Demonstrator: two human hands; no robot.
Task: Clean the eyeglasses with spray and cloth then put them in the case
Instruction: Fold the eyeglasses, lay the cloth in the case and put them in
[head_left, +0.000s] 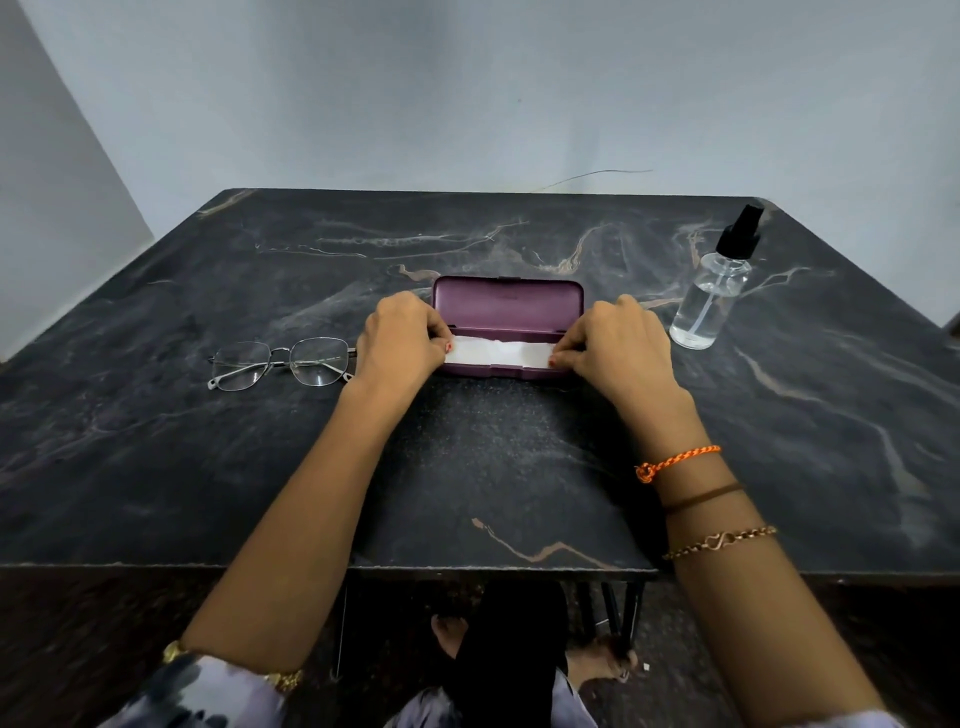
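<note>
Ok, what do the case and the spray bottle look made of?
The case looks like hard moulded plastic, matte purple with a smooth lid. The spray bottle seems clear plastic or glass: liquid and dip tube show through, under a black cap.

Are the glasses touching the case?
Apart. The head view shows the glasses lying left of the open case, with the left hand and bare table between them.

Dim, cool, even light, no hard shadows. Soft sheen on dark marble table (519, 467) near centre. Wide-angle bend curves table edges and wall (467, 93). Centre sharp; lower corners blurred, murky under the table.
</note>
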